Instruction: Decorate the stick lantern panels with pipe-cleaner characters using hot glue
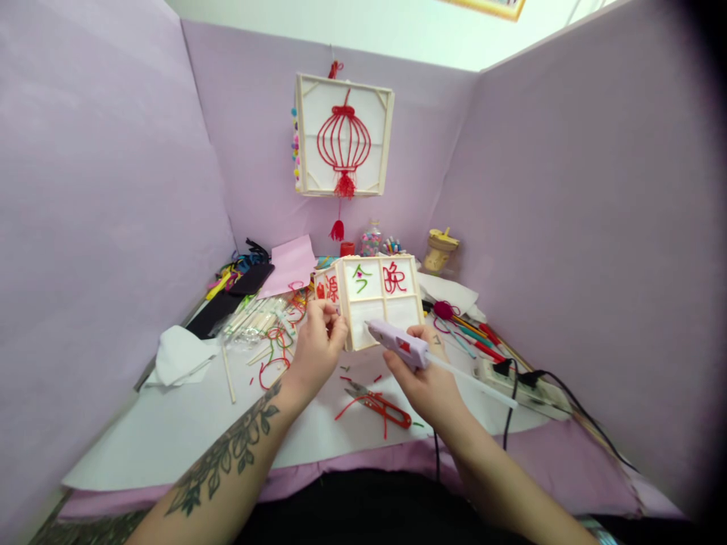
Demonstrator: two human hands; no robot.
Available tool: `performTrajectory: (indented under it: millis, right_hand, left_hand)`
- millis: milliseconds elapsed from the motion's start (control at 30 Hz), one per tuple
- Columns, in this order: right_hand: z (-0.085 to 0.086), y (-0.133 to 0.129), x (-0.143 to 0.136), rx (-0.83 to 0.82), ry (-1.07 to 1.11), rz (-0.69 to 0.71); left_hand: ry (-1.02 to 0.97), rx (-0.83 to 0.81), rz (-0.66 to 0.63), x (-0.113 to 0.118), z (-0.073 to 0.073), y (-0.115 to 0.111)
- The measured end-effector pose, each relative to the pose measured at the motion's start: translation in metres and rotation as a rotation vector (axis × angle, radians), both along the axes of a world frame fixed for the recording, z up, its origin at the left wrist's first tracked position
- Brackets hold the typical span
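Observation:
A small box lantern [403, 309] with a pale wooden frame and white panels is in front of me. Its upper panels carry a green yarn character [361, 278] and a red one [394, 278]; red yarn also marks its left side. My left hand [321, 330] is closed in a pinch against the lantern's left edge; what is between the fingertips is hidden. In my right hand [427, 377] is a lilac hot glue gun [400, 342], its nozzle at the lower left panel. A white glue stick [474, 380] sticks out behind it. Red-handled thread snips [382, 405] lie below with yarn scraps.
A larger lantern [344, 136] hangs ahead. On the left are packed sticks [255, 322], loose yarn and white cloth [182, 354]. Pens [482, 341] and a power strip [525, 390] with black cables lie right. Lilac walls [568, 197] enclose the table.

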State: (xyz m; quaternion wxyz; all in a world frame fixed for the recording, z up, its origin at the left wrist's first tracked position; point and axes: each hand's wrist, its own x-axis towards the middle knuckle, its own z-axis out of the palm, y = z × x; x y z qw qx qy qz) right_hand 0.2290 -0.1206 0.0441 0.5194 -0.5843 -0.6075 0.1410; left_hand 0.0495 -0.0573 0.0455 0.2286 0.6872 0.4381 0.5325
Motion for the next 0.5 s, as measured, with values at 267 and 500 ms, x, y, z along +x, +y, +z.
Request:
performTrajectory:
  millis: [267,500]
  right_hand:
    - [0.0054,0.0029,-0.0001,-0.002,-0.01,0.007]
    - [0.0064,0.0062,0.0001,0.033,-0.02,-0.003]
  left_hand:
    - [0.037,0.028,0.018,0.0003,-0.0008,-0.0002]
    - [0.017,0.02,-0.014,0.0008,0.0002,-0.0019]
